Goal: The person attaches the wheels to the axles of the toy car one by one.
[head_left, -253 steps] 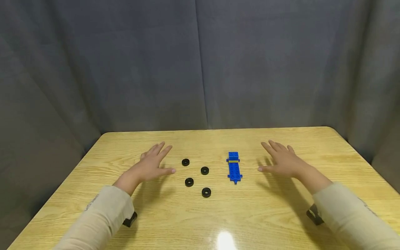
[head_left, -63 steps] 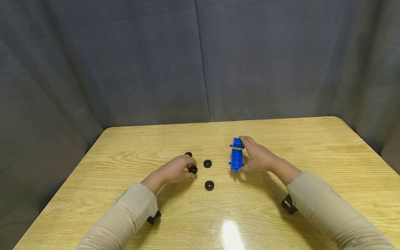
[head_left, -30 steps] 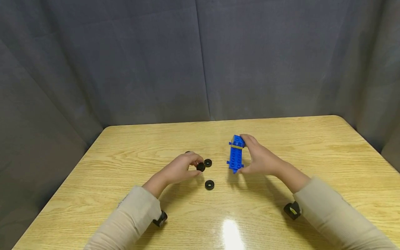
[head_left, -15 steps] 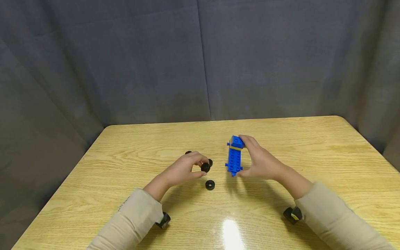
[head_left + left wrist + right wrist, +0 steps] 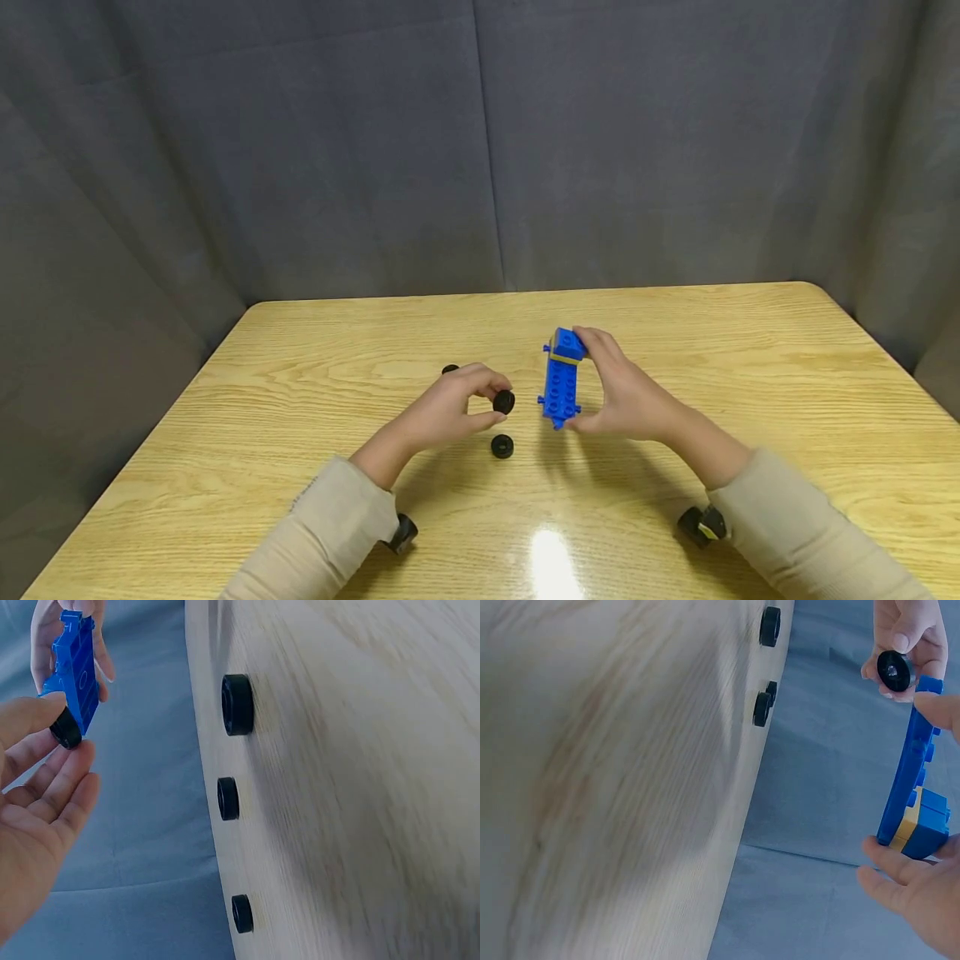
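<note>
The left hand [image 5: 450,410] pinches a black wheel [image 5: 504,402] above the wooden surface [image 5: 300,392], near the raised blue toy car [image 5: 559,390] that the right hand [image 5: 633,396] grips by its ends. Three other wheels [image 5: 239,705] lie on the surface.

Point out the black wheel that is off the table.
The wheel pinched in the left hand; the other three wheels lie on the table.

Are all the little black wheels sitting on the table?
No, the left wrist view shows one black wheel pinched in the left hand, and three other wheels on the table.
</note>
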The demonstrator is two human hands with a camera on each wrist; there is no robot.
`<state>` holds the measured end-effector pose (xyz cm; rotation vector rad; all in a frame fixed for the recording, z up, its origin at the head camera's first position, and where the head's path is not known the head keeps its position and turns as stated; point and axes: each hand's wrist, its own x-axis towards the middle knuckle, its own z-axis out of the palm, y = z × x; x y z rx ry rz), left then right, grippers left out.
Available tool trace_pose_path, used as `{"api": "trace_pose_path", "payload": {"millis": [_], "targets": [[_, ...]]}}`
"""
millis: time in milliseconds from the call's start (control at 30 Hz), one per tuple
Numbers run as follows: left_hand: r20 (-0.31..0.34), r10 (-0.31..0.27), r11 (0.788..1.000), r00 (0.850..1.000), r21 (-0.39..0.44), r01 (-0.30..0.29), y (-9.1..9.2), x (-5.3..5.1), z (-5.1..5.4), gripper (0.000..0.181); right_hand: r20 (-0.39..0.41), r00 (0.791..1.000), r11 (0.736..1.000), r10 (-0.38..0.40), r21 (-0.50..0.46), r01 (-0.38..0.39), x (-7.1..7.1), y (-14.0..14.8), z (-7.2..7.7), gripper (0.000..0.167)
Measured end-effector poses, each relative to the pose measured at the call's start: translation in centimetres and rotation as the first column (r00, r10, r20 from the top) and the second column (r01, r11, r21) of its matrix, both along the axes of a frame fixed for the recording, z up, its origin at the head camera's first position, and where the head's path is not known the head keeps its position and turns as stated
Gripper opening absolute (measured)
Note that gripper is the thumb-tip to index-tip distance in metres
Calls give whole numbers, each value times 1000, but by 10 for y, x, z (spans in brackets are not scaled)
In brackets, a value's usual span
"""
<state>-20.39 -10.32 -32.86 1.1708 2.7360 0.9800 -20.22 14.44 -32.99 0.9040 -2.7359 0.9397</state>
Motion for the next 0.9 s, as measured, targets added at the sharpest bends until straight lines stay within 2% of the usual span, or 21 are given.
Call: {"api": "trace_pose_path", "payload": {"millis": [333,600,900], "targets": [[15,-11,999,1000,30,11,5,3,3,33,-21,1000,1000,7,-20,-7,5,-1,3,105],[67,-14,997,998,79,9,10,4,4,33,-5,1000,1000,-26,-7,26,10,-2,7,106],[108,-49,991,993,131,35,15,4,5,33,-32,999,999,-31,-16,30,13,-3,7,108]]}}
